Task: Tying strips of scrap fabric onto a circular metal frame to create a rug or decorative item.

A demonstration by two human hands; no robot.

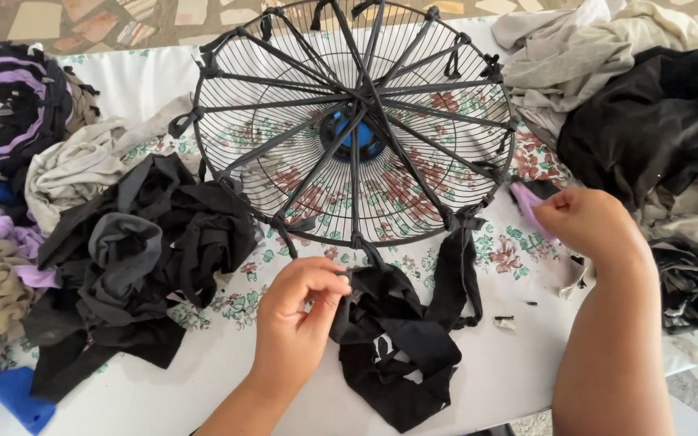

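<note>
A black wire fan guard (355,121) with a blue hub lies flat on the flowered tablecloth (203,355). Black cloth strips are tied from its hub to its rim like spokes. My left hand (299,315) pinches a black cloth strip (393,343) that hangs from the guard's near rim and lies bunched on the table. My right hand (587,222) is at the guard's right rim, holding a small purple cloth strip (524,203) between its fingers.
A heap of black and grey strips (135,258) lies at the left, with beige, purple and blue cloth (2,202) beyond it. Black and beige fabric (648,113) is piled at the right. The table's near edge runs just below my forearms.
</note>
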